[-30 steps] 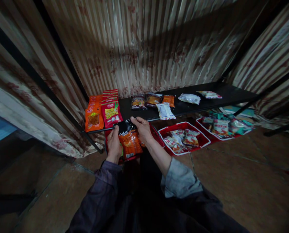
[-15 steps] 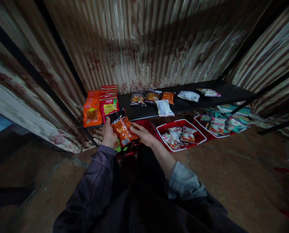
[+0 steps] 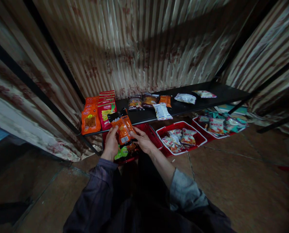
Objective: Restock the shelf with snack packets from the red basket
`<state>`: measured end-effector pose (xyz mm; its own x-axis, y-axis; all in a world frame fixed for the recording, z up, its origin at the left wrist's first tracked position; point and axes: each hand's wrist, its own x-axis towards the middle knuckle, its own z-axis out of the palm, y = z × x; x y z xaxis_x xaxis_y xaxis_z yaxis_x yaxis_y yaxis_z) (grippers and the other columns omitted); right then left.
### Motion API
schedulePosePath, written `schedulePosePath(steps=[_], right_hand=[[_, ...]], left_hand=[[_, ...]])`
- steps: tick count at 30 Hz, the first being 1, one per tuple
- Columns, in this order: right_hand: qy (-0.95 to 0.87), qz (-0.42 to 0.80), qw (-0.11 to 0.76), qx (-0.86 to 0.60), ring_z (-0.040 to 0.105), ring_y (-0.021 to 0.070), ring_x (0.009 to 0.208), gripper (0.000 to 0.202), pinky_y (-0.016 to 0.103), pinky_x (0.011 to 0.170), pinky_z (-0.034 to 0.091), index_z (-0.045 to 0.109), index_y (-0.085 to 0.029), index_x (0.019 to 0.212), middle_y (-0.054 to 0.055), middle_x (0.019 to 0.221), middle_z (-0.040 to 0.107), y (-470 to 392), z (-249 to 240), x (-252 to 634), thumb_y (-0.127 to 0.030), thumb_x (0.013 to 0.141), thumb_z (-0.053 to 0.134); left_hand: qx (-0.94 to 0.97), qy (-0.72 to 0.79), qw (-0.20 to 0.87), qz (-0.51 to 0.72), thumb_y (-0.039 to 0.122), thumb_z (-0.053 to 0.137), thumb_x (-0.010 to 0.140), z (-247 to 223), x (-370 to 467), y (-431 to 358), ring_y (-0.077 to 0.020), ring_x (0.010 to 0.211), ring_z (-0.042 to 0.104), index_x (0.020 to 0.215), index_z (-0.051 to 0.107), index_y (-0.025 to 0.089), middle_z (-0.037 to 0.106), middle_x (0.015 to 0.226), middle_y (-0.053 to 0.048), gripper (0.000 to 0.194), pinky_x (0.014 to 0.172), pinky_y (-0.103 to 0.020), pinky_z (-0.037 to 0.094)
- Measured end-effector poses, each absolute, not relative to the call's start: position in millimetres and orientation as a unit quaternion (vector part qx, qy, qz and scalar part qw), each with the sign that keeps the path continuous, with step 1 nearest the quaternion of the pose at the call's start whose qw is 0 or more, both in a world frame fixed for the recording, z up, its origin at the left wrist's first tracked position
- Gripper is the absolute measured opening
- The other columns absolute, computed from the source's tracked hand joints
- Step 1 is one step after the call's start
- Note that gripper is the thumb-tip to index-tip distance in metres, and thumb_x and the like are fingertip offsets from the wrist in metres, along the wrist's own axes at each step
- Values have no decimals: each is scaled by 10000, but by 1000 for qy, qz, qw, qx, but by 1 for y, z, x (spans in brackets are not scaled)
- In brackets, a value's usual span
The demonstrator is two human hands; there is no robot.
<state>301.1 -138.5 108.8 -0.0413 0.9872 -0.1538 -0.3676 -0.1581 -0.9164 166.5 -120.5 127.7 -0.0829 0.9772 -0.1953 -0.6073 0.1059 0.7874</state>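
Left grip (image 3: pixel 111 145) and right grip (image 3: pixel 143 141) pinch the orange-black packets (image 3: pixel 125 128) by opposite edges, just left of frame centre, over the red basket (image 3: pixel 148 129)! Looks like a squaring-up step; the next move calls for keeping slick wrappers together. And more green packet (image 3: pixel 121 153) shows below than half a second ago.

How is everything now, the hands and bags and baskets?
Shiny orange-and-black plastic snack bag: held up, tilted
Left bare hand: holding the bag's left side
Right bare hand: touching its right side
Red plastic basket beneath: open, packets inside
Middle white-rimmed red plastic basket: open, partly filled
Flat orange packets: overlapping in a row
Flat red packets: overlapping beside them
Small white pillow-shaped bag: lying down
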Motion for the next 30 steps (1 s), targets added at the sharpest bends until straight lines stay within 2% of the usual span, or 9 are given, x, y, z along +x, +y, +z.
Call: schedulePosePath(steps=[3, 7, 12, 17, 23, 30], right_hand=[[-344, 628, 547, -434, 647, 192, 802, 480, 285, 639, 492, 675, -297, 1014, -10, 951, 714, -137, 106, 301, -440, 568, 779], [-349, 627, 539, -441, 645, 188, 808, 506, 288, 648, 481, 647, -297, 1065, -4, 951, 712, -136, 103, 301, -449, 598, 764], [-350, 625, 544, -437, 643, 198, 839, 493, 287, 675, 479, 657, -298, 1048, -3, 944, 715, -136, 104, 299, -444, 591, 773], [-342, 625, 548, -438, 635, 184, 803, 514, 272, 635, 461, 649, -286, 1082, 6, 949, 712, -135, 99, 299, -463, 611, 755], [-328, 610, 558, -457, 621, 197, 890, 525, 256, 641, 451, 655, -263, 1077, 15, 985, 701, -135, 101, 296, -487, 611, 745], [-317, 611, 568, -451, 643, 203, 833, 526, 272, 627, 483, 667, -250, 1060, 18, 919, 712, -136, 103, 295, -506, 607, 740]], left_hand=[[286, 379, 625, 620, 308, 723, 653, 119, 170, -124, -170, 871, 649, 944, 628, 170, 688, 972, -45, 336, 840, -319, 477], [315, 390, 607, 616, 338, 735, 651, 113, 172, -124, -178, 854, 654, 997, 617, 179, 683, 999, -61, 399, 808, -328, 491], [324, 404, 579, 630, 353, 736, 646, 108, 173, -123, -162, 823, 654, 978, 623, 176, 686, 979, -54, 393, 808, -313, 488], [284, 413, 593, 630, 325, 730, 649, 105, 172, -123, -161, 773, 656, 976, 618, 165, 692, 950, -56, 381, 764, -314, 499], [264, 400, 601, 640, 298, 727, 636, 107, 172, -122, -160, 770, 655, 953, 630, 148, 696, 923, -54, 364, 767, -309, 492], [238, 411, 597, 647, 269, 730, 618, 107, 172, -122, -148, 744, 653, 898, 633, 159, 697, 870, -28, 317, 764, -296, 486]])
